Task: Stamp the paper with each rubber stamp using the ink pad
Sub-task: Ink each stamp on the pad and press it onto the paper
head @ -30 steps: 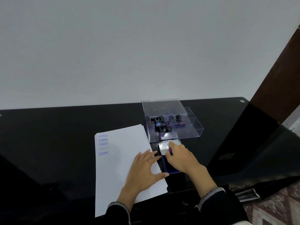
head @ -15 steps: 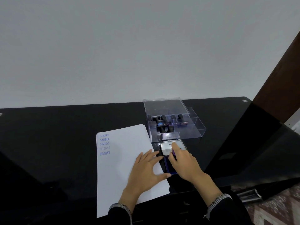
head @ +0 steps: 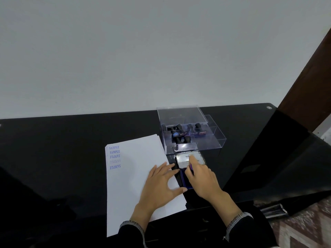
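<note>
left hand (head: 159, 183): flat on the paper near its right edge, fingers spread and straight, thumb out toward the ink pad; grips nothing.
right hand (head: 200, 176): over the ink pad, fingers curled round a small purple stamp (head: 191, 167), of which only a sliver shows between the fingers; index finger reaches forward onto the lid.
paper (head: 136, 176): white sheets stacked on the desk, left of the ink pad, corner tilted away from the person; right edge lies just beside the pad.
marks on paper (head: 114, 156): column of blue "SAMPLE" prints at the top left corner, five of them, some upside down, one faint.
ink pad (head: 184, 181): dark blue tray, open, between the paper and the right hand, mostly covered by that hand.
ink pad lid (head: 184, 161): silver, hinged back on the far side of the tray, printed label facing up, text too small to read.
stamp box (head: 206, 142): clear plastic, with compartments, just behind the lid; its clear cover (head: 180, 114) stands propped at the back.
stamps in box (head: 179, 133): several black-handled rubber stamps lying in the left and middle compartments; right compartment shows none.
desk (head: 53, 158): glossy black, against a pale wall.
sleeves: dark, with grey knit cuffs at both wrists.
</note>
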Demonstrator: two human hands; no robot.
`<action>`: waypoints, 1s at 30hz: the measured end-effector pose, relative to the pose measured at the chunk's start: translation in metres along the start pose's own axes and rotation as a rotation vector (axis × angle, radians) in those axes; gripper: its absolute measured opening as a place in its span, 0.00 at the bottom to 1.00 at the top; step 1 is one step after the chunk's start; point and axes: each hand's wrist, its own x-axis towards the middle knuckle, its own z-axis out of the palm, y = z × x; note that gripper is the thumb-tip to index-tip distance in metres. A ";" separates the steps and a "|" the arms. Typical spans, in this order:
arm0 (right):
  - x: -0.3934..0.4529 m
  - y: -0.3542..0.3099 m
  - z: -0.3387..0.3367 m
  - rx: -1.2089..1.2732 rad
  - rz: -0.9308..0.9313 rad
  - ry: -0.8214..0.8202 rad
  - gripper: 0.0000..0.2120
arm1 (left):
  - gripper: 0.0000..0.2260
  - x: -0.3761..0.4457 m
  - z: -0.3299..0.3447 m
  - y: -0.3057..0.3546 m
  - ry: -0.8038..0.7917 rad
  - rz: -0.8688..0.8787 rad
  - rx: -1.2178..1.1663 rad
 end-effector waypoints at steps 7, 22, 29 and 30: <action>0.011 -0.004 -0.008 -0.009 0.019 -0.045 0.07 | 0.24 0.000 0.003 -0.004 0.049 0.014 -0.048; 0.015 -0.007 -0.010 0.035 0.057 -0.058 0.08 | 0.13 0.003 0.009 -0.010 0.212 -0.058 -0.289; 0.019 -0.007 -0.007 0.025 0.062 -0.035 0.07 | 0.12 0.002 0.006 -0.009 0.207 -0.091 -0.346; 0.016 -0.006 -0.006 0.024 0.057 -0.019 0.07 | 0.12 0.002 0.006 -0.009 0.208 -0.092 -0.347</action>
